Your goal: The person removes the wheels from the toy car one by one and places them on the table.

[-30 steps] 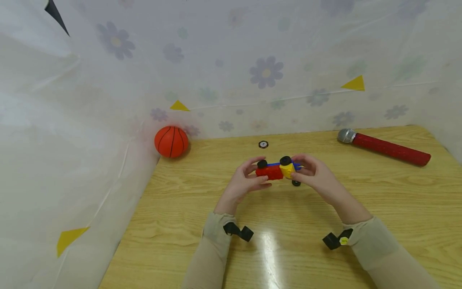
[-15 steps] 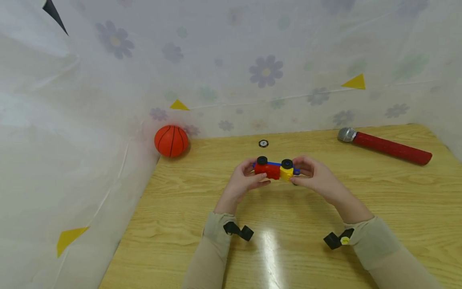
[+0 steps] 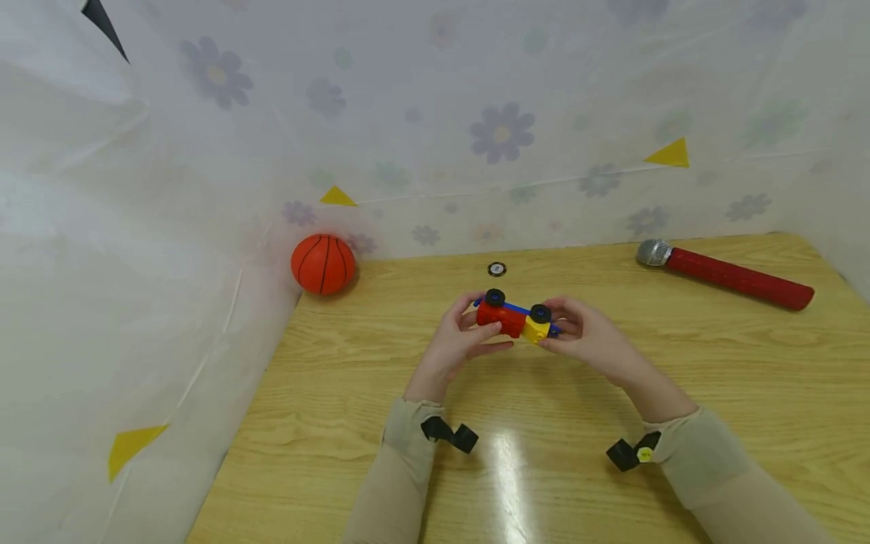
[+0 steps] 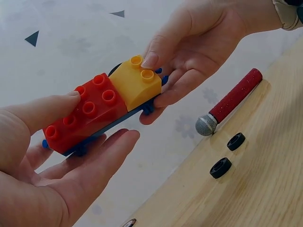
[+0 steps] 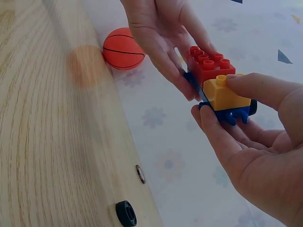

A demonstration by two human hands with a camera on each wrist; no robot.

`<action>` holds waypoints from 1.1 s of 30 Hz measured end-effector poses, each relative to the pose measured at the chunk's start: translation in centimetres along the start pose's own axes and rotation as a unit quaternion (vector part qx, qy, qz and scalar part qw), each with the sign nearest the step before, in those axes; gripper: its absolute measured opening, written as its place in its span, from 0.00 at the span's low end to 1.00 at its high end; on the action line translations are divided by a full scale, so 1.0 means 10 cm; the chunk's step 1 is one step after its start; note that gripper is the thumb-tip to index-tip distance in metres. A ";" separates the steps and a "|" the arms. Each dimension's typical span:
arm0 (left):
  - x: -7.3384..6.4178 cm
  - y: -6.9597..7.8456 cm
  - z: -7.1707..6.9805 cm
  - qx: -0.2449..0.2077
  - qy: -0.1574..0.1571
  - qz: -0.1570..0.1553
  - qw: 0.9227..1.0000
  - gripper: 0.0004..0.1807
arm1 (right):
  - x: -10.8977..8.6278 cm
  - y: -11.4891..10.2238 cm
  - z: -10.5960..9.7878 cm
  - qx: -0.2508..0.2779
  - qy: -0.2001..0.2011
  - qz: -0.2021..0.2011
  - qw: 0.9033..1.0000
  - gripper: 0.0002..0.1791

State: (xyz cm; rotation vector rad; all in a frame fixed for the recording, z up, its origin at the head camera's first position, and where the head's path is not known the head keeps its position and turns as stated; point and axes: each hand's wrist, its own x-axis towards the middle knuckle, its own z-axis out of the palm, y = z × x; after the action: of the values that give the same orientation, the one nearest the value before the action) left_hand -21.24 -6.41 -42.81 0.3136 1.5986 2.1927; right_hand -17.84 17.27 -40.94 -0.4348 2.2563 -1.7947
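Both hands hold a toy brick car above the table, with a red and a yellow brick on a blue base. My left hand grips the red end, thumb on the red brick. With thumb and fingers, my right hand pinches the yellow brick and the base below it. Two black wheels show on the car's far side in the head view. Along the side facing the left wrist camera, bare blue axle stubs stick out. Two loose black wheels lie on the table, hidden in the head view.
An orange toy basketball sits at the table's back left corner. A red-handled microphone lies at the back right. Behind the hands is a small round black-and-white chip. A flowered sheet hangs along the back edge.
The toy car has turned in the hands: its red end is higher, its yellow end lower, and the wheels face the head camera more. A loose wheel has gone out of sight there.
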 end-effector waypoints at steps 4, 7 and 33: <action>0.00 0.01 0.00 -0.004 0.000 -0.003 1.000 0.29 | 0.02 0.04 0.01 0.014 -0.008 0.002 1.000 0.31; 0.00 0.01 0.00 -0.010 0.002 -0.008 1.000 0.28 | 0.03 0.06 0.03 0.013 -0.011 0.003 1.000 0.31; 0.05 0.05 0.05 0.003 -0.002 0.007 1.000 0.35 | 0.12 0.11 0.14 -0.072 0.028 -0.035 0.996 0.28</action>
State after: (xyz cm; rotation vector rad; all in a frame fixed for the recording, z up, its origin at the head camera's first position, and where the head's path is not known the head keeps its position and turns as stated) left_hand -21.57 -5.91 -42.24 0.3311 1.6047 2.1965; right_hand -18.53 15.74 -42.28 -0.5018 2.4489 -1.7039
